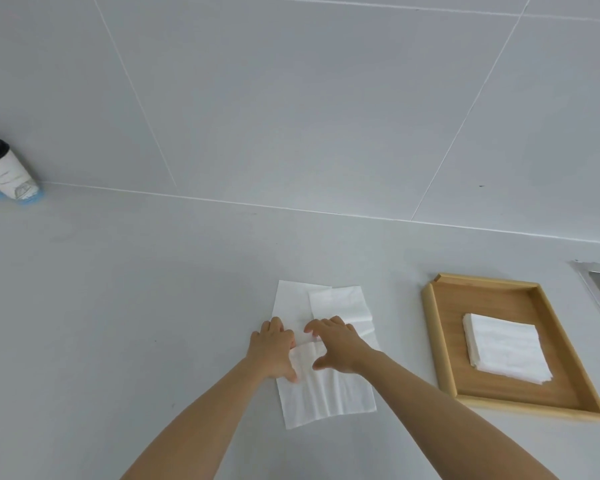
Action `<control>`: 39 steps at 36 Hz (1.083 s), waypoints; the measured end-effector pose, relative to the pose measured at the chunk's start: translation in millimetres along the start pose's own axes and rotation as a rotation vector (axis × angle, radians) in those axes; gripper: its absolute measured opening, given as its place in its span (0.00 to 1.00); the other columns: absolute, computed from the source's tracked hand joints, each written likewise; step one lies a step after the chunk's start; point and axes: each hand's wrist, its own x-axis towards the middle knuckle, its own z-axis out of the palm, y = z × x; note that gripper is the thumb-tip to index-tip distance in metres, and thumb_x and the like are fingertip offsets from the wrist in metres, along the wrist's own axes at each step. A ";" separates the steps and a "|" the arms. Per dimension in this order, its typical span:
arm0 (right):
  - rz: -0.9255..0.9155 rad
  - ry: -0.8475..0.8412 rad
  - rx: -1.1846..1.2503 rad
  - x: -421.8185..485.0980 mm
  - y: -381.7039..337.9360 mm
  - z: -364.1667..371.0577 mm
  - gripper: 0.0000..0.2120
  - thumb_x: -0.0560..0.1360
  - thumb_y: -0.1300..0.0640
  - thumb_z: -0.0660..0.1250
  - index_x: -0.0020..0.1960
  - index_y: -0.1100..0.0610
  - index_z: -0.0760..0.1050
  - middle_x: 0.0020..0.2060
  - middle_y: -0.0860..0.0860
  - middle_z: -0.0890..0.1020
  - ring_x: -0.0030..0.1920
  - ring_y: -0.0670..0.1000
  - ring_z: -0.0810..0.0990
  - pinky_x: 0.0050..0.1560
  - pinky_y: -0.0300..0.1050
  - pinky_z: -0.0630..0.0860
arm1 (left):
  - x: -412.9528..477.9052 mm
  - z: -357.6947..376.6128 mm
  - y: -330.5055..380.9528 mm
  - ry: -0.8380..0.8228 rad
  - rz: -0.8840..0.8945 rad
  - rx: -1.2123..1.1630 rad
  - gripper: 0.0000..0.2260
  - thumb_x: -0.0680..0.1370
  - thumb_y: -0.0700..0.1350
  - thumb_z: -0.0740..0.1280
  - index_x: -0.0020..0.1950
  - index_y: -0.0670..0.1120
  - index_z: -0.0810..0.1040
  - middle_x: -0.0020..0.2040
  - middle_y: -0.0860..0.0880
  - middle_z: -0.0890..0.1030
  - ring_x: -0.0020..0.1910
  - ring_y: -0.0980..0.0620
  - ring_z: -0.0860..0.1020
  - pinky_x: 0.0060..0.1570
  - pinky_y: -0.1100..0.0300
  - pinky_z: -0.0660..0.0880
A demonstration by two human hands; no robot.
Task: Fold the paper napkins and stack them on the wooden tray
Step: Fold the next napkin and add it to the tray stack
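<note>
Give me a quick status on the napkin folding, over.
Left hand and right hand flat on unfolded napkins, nothing gripped. Folded stack already on wooden tray. Path to tray looks clear.

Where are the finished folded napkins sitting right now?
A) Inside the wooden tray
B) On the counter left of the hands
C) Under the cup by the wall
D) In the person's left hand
A: a neat stack of folded napkins lies on the floor of the wooden tray, right of both hands.
</note>
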 end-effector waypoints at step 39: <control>0.256 0.346 0.516 -14.9 55.5 -39.8 0.12 0.71 0.67 0.65 0.33 0.54 0.68 0.34 0.48 0.73 0.37 0.47 0.71 0.31 0.33 0.64 | 16.6 -38.7 33.1 0.370 0.117 -0.704 0.05 0.72 0.37 0.65 0.38 0.45 0.75 0.35 0.55 0.74 0.38 0.53 0.72 0.34 0.67 0.65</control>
